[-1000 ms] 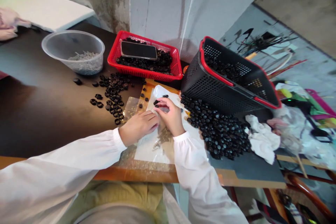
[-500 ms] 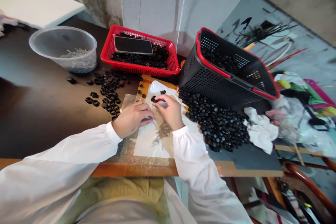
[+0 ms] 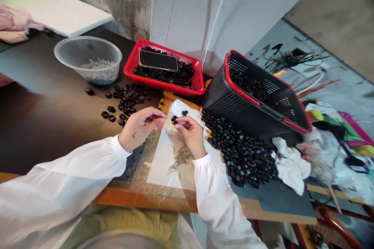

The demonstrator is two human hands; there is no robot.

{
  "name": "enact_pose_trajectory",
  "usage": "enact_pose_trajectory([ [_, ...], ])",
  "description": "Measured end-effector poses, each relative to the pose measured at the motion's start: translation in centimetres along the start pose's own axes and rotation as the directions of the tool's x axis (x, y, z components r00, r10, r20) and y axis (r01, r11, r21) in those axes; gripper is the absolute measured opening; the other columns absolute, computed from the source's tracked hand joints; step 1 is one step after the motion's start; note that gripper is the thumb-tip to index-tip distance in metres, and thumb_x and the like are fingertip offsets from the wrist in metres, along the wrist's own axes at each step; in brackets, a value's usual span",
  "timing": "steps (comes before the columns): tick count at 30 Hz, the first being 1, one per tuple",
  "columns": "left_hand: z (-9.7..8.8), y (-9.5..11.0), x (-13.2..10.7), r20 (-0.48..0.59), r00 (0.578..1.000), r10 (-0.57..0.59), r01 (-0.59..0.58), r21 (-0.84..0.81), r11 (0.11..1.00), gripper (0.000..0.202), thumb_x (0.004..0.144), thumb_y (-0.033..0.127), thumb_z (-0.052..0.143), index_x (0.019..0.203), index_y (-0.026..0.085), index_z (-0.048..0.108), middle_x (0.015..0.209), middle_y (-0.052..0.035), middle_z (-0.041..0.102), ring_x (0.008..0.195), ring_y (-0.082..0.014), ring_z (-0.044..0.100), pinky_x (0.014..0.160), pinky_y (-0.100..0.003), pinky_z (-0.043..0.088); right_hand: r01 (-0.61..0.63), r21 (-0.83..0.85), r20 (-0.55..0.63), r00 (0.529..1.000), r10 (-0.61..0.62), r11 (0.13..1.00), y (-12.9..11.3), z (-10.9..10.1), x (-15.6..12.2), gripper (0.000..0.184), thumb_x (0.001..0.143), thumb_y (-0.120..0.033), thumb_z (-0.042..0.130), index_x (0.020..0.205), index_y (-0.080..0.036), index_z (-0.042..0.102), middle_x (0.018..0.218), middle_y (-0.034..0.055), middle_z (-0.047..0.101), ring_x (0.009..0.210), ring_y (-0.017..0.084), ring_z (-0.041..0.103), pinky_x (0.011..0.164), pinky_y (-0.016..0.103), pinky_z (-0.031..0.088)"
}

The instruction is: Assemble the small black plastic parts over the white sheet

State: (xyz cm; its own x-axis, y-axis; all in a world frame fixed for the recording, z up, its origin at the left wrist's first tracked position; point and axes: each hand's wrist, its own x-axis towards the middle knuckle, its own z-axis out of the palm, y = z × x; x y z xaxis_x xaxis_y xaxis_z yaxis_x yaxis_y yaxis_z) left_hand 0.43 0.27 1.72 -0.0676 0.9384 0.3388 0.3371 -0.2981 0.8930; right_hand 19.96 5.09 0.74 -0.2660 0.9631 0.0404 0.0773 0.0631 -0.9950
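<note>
My right hand (image 3: pixel 191 134) pinches a small black round plastic part (image 3: pixel 174 119) between thumb and fingertips, above a white sheet (image 3: pixel 163 167). My left hand (image 3: pixel 143 126) is just left of it, thumb and forefinger brought together. Whatever is between those fingertips is too small to make out. Another small black piece (image 3: pixel 184 113) lies on the sheet beyond my right fingers. Small thin metal-looking pieces (image 3: pixel 179 157) are scattered on the sheet nearer to me. Loose black round parts (image 3: pixel 128 99) lie on the dark table beyond my left hand.
A clear plastic tub (image 3: pixel 87 60) holds thin metal-looking pieces. Behind the sheet, a red basket (image 3: pixel 163 85) contains black parts with a phone (image 3: pixel 158 60) on top. A black basket (image 3: pixel 233 105) leans at right, beside a heap of black caps (image 3: pixel 242 151) and crumpled white paper (image 3: pixel 290 165).
My left hand has lifted from the sheet and shifted left, its fingertips now near the black part. My right hand still pinches that part. The camera view has shifted.
</note>
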Motion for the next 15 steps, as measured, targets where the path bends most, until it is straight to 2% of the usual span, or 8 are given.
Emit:
enact_pose_trajectory([
  [2,0.2,0.0,-0.2,-0.017,0.997,-0.072,0.069,-0.12,0.99,0.022,0.089,0.04,0.071,0.093,0.018,0.077,0.086,-0.0053,0.076,0.067,-0.0149,0.066,0.061,-0.026,0.053,-0.035,0.06,0.02,0.999,0.033,0.998,-0.2,0.4,-0.3,0.019,0.071,-0.031,0.081,0.087,-0.024,0.073,0.085,0.0003,0.076,0.081,0.018,0.071,0.08,0.031,0.058],
  [4,0.5,-0.1,-0.4,-0.021,0.999,-0.04,0.035,-0.184,0.982,0.022,0.086,0.04,0.076,0.087,0.019,0.079,0.087,-0.0064,0.076,0.074,-0.017,0.069,0.067,-0.028,0.055,-0.04,0.092,0.039,0.999,0.037,0.995,-0.6,0.8,-0.7,0.019,0.07,-0.03,0.082,0.086,-0.024,0.074,0.085,-0.0003,0.076,0.08,0.018,0.071,0.079,0.031,0.058],
  [6,0.6,-0.4,-0.6,-0.033,0.999,0.015,-0.021,-0.178,0.984,0.018,0.084,0.038,0.078,0.085,0.021,0.081,0.091,-0.0066,0.075,0.084,-0.0184,0.069,0.073,-0.029,0.056,-0.025,0.09,0.053,0.998,0.02,0.996,-0.9,1.1,-1.1,0.018,0.07,-0.031,0.082,0.084,-0.025,0.074,0.084,-0.0006,0.076,0.079,0.018,0.07,0.078,0.031,0.058],
  [8,0.6,-0.6,-0.7,-0.05,0.998,0.035,-0.041,-0.139,0.989,0.013,0.083,0.037,0.079,0.086,0.024,0.082,0.093,-0.0056,0.071,0.084,-0.0167,0.067,0.071,-0.028,0.055,-0.006,0.079,0.055,0.998,0.001,0.997,-1.1,1.3,-1.3,0.017,0.07,-0.032,0.083,0.084,-0.025,0.074,0.083,-0.0008,0.075,0.079,0.018,0.07,0.077,0.031,0.059],
  [11,0.6,-0.8,-0.7,-0.068,0.997,0.023,-0.03,-0.114,0.993,0.012,0.083,0.037,0.079,0.087,0.026,0.083,0.092,-0.0045,0.066,0.079,-0.014,0.062,0.064,-0.025,0.053,0.009,0.071,0.052,0.999,-0.013,0.997,-1.1,1.4,-1.4,0.018,0.07,-0.034,0.083,0.084,-0.025,0.074,0.083,-0.0011,0.075,0.079,0.018,0.07,0.077,0.031,0.059],
  [15,0.6,-0.8,-0.7,-0.058,0.998,-0.01,0.0,-0.165,0.986,0.017,0.081,0.042,0.081,0.084,0.026,0.083,0.09,-0.0046,0.065,0.078,-0.0145,0.061,0.063,-0.026,0.053,0.013,0.061,0.073,0.997,-0.017,0.998,-0.8,1.4,-1.4,0.019,0.072,-0.036,0.083,0.086,-0.026,0.074,0.085,-0.0006,0.075,0.081,0.019,0.07,0.08,0.033,0.059],
])
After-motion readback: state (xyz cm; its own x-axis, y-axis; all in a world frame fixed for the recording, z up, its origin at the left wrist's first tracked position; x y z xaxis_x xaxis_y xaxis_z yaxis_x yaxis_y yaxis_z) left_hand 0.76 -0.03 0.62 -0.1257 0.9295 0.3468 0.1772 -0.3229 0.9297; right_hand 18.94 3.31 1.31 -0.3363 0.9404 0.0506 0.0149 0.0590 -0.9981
